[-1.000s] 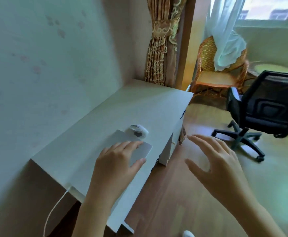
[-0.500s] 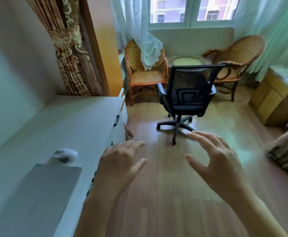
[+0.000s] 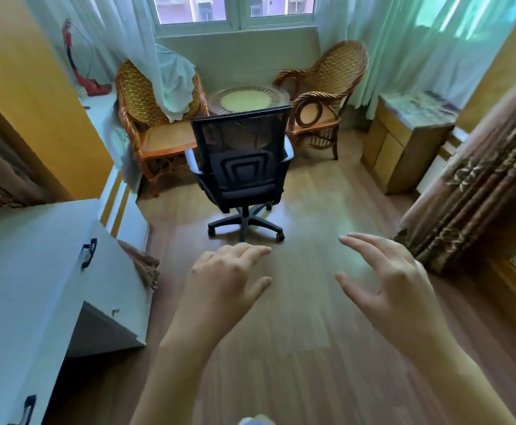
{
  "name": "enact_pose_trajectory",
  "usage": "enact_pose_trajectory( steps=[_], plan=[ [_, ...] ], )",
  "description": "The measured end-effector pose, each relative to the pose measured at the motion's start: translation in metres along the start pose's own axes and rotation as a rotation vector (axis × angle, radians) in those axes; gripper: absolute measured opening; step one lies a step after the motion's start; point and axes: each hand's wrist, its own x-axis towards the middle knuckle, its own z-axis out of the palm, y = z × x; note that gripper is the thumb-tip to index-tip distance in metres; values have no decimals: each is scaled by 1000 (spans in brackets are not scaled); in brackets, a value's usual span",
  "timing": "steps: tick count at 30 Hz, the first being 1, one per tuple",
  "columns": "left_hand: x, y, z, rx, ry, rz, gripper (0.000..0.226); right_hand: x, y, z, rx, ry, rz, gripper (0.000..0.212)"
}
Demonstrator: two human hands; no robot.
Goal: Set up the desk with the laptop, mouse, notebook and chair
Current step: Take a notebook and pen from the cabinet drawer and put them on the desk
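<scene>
A black mesh office chair (image 3: 242,167) on castors stands in the middle of the wooden floor, its back towards me. My left hand (image 3: 224,283) and my right hand (image 3: 385,283) are both held out in front of me above the floor, short of the chair, fingers loosely spread and holding nothing. The white desk (image 3: 29,271) fills the lower left, with dark drawer handles on its front. The laptop, mouse and notebook are out of view.
Two wicker armchairs (image 3: 155,124) and a round wicker table (image 3: 247,99) stand behind the office chair under the window. A wooden cabinet (image 3: 404,145) is at the right, patterned curtains (image 3: 477,191) beside it. Bare wooden floor (image 3: 299,332) lies between me and the chair.
My view has swung right, away from the desk with the laptop and mouse, towards the office chair. My left hand came off the laptop; both hands now hang over the floor.
</scene>
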Motion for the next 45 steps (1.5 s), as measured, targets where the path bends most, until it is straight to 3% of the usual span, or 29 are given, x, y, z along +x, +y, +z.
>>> enact_pose_trajectory(
  steps=[28, 37, 45],
  plan=[
    [535, 99, 191, -64, -197, 342, 37, 346, 322, 22, -162, 62, 387, 46],
    [724, 166, 267, -68, -234, 315, 42, 504, 481, 13, -159, -74, 336, 47],
    [860, 196, 305, -72, -240, 256, 40, 626, 572, 17, -162, -129, 262, 47]
  ],
)
